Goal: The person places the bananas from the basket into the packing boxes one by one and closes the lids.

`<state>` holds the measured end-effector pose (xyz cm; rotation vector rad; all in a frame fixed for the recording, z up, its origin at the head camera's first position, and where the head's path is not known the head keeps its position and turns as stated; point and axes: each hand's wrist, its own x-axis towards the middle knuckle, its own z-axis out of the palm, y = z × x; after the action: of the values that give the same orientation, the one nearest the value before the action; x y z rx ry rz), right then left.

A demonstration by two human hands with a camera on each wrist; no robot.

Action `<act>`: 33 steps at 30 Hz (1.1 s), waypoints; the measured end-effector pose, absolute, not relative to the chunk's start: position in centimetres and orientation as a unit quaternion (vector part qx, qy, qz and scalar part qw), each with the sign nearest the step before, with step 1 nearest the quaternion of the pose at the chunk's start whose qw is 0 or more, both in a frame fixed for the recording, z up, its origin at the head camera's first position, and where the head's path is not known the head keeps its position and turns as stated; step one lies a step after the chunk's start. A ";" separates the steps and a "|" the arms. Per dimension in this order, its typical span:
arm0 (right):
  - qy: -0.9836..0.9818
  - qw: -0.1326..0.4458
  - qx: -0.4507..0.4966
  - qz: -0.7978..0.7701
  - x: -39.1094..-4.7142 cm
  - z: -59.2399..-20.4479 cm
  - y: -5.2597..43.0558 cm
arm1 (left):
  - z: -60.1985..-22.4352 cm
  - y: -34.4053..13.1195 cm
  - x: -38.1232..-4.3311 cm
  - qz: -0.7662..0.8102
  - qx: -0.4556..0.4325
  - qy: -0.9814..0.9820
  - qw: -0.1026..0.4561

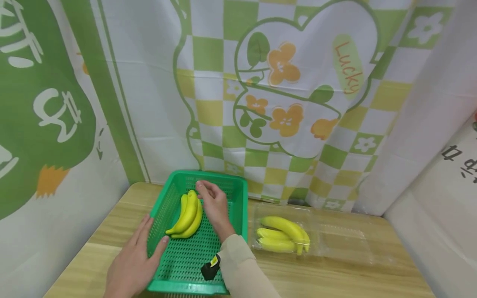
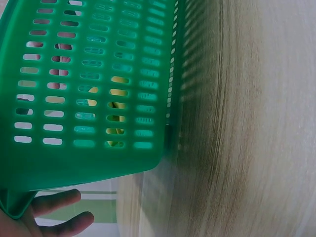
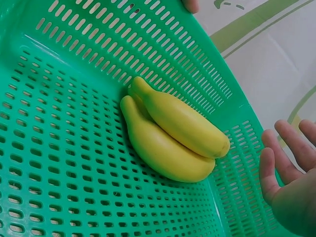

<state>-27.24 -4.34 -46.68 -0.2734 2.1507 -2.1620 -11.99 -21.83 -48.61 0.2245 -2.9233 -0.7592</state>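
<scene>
Inside the green plastic basket (image 1: pixel 186 287) lie yellow bananas (image 1: pixel 189 217); the right grip (image 1: pixel 216 205), empty with loosely bent fingers, hovers beside them. The left grip (image 1: pixel 130 256), fingers extended, touches the basket's left rim; pressing there might tilt it and roll the bananas.

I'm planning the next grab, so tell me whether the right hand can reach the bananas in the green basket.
Likely yes: the right hand is over the open-topped green basket, close to the bananas, and looks empty. Nothing covers them, so the way seems free.
</scene>
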 end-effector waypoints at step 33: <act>0.762 0.045 -0.024 -0.646 -27.1 -47.0 -4.6 | -48.5 -21.9 -12.0 -0.257 0.075 -0.962 0.046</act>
<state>-27.06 -4.58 -46.98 -0.0728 2.3272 -1.9726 -12.03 -21.87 -48.49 0.2281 -2.9382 -0.7846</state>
